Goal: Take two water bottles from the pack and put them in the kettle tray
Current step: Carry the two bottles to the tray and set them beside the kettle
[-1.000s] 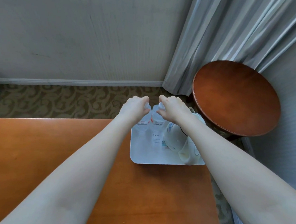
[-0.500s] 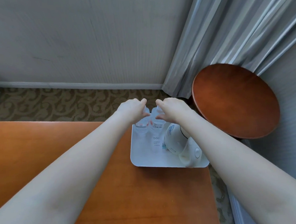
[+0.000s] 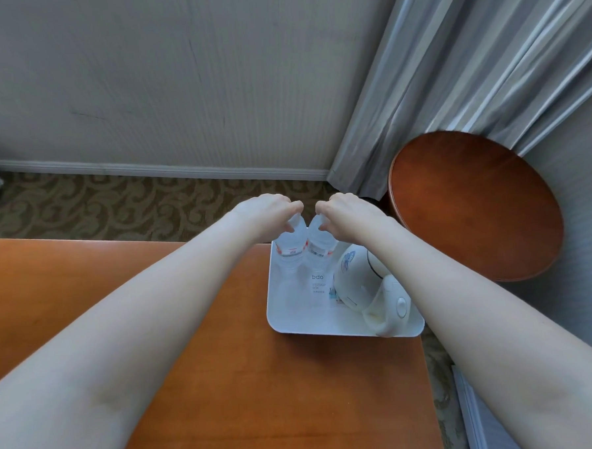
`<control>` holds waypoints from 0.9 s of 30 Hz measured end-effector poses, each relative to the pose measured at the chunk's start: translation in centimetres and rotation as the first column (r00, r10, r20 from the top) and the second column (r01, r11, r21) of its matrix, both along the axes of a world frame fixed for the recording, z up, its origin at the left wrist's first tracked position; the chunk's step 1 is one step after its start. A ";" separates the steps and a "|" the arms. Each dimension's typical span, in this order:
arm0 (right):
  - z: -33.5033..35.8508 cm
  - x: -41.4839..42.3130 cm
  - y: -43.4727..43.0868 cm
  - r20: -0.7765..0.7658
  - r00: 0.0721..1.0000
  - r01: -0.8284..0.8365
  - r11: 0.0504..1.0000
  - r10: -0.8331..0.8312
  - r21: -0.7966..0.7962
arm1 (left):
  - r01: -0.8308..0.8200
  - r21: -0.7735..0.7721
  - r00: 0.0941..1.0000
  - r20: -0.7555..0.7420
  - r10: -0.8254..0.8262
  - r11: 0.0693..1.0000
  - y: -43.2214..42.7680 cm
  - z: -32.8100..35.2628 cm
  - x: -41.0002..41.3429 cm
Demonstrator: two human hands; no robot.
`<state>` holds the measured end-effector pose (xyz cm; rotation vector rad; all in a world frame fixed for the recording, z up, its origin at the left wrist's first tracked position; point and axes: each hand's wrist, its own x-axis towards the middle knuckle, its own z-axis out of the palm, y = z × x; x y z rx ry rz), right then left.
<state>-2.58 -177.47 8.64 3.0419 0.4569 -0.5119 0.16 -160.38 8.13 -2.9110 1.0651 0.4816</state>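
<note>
Two clear water bottles stand upright side by side at the far end of the white kettle tray (image 3: 292, 319). My left hand (image 3: 265, 214) is closed over the top of the left bottle (image 3: 289, 254). My right hand (image 3: 347, 209) is closed over the top of the right bottle (image 3: 320, 254). Both caps are hidden under my fingers. A white electric kettle (image 3: 363, 284) sits in the tray's right half, just right of the bottles and under my right forearm. The pack is out of sight.
The tray rests at the far right corner of an orange-brown wooden desk (image 3: 262, 397). A round dark wooden side table (image 3: 475, 204) stands to the right, beside grey curtains (image 3: 450, 61). Patterned carpet (image 3: 132, 205) and a wall lie beyond the desk.
Both hands have stayed on the bottle tops and the two bottles have stayed standing at the tray's far end. The view has shifted slightly.
</note>
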 end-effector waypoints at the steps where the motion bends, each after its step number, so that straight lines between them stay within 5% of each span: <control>1: 0.0 -0.1 0.0 0.007 1.000 0.027 1.000 -0.027 0.015 | -0.016 -0.014 1.000 0.012 0.016 1.000 0.0 -0.1 -0.1; 11: -0.9 -0.6 0.5 0.047 0.930 0.347 0.914 -0.364 0.211 | -0.292 -0.177 0.946 0.095 0.311 0.940 -2.3 -1.1 -2.2; 27: -0.9 -0.8 1.2 0.056 0.931 0.348 0.922 -0.362 0.170 | -0.374 -0.217 0.918 0.051 0.393 0.902 -2.9 -1.1 -2.5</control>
